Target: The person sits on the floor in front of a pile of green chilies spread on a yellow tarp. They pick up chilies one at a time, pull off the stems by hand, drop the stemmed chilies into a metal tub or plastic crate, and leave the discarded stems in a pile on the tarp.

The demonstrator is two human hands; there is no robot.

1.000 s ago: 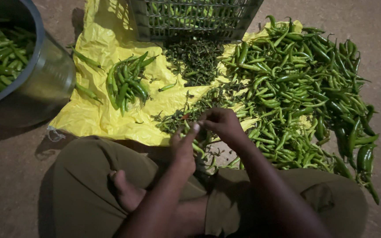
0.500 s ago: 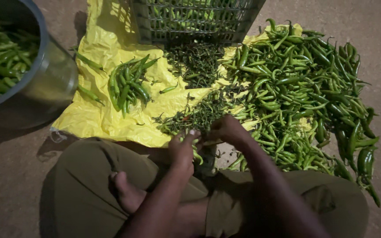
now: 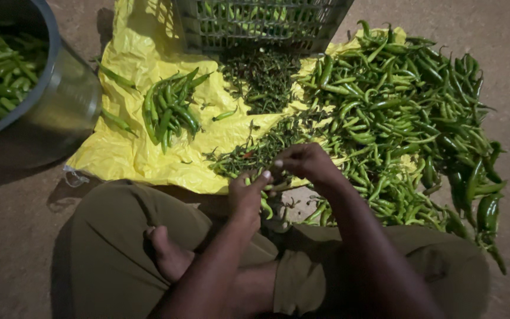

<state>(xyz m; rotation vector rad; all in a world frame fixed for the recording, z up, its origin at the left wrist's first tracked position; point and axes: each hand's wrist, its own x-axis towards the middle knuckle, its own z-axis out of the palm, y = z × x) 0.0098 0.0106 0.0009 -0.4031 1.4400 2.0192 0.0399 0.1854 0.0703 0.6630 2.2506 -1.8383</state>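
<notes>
Left hand [image 3: 246, 195] and right hand [image 3: 305, 165] pinched together on one slim green chilli pepper [image 3: 265, 207], both grips narrow, above the near edge of the crinkled yellow plastic sheet [image 3: 131, 153]. Big heap of green chillies [image 3: 408, 118] at the sheet's right edge; round grey metal tub [image 3: 66, 100] beside its left edge.

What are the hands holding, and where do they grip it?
A green chilli, pinched between left hand and right hand; exactly which part each grips cannot be told.
</notes>
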